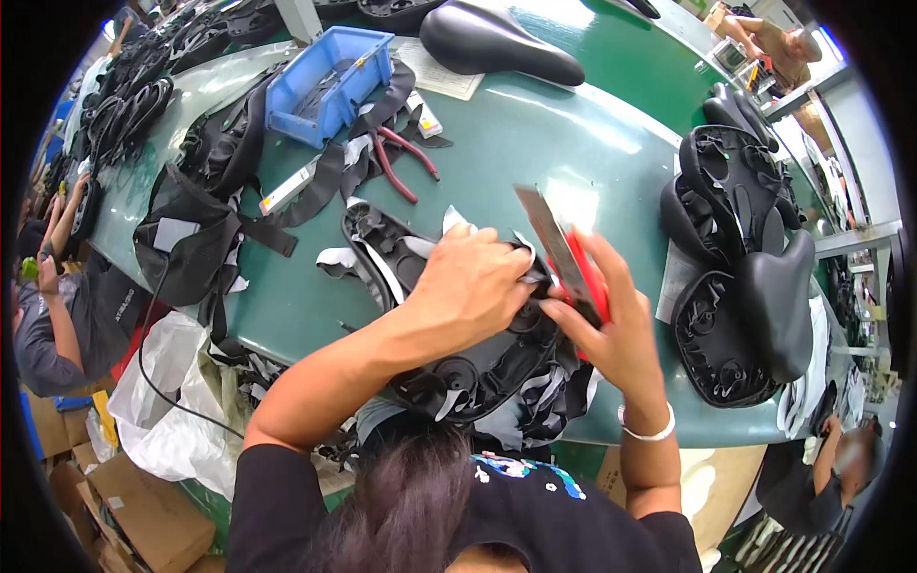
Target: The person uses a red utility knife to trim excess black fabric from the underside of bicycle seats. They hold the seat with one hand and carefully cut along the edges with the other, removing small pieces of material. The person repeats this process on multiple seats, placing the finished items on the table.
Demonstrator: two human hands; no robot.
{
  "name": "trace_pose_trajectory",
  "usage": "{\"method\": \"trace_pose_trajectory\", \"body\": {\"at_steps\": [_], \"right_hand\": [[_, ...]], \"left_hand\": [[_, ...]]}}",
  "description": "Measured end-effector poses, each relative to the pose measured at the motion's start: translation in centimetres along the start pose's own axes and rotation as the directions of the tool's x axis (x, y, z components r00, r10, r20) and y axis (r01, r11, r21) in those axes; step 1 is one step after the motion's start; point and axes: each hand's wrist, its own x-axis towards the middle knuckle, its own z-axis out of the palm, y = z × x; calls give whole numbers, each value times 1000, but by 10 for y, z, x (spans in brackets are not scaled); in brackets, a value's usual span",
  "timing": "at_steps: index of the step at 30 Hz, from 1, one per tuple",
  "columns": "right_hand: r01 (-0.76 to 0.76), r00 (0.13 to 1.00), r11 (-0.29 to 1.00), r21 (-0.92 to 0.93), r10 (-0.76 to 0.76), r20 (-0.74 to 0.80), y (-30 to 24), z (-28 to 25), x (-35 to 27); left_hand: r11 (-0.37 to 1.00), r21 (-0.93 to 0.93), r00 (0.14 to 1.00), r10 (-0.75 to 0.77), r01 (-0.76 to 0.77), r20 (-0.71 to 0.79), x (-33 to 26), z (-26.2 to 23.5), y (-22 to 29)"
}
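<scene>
An upturned black bicycle saddle lies at the table's near edge, its hollow underside facing up. Loose strips of black and white cover material hang around its rim. My left hand is closed, pinching cover material at the saddle's far right rim. In my right hand is a red-handled utility knife, its wide grey blade pointing up and away to the left. Fingers and thumb grip the handle close beside my left hand. The exact spot where blade and material might meet is hidden.
Red-handled pliers lie beyond the saddle, near a blue bin and black fabric scraps. Several saddles are grouped at the right; another saddle sits at the far side. A plastic bag hangs at the left edge.
</scene>
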Motion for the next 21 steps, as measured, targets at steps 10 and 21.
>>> {"method": "trace_pose_trajectory", "body": {"at_steps": [10, 21], "right_hand": [[193, 953, 747, -636, 12, 304, 15, -32, -29], [-134, 977, 814, -566, 203, 61, -12, 1, -91]], "left_hand": [[943, -328, 998, -30, 45, 53, 3, -10, -6], [-169, -984, 933, -360, -53, 12, -13, -29, -20]]}}
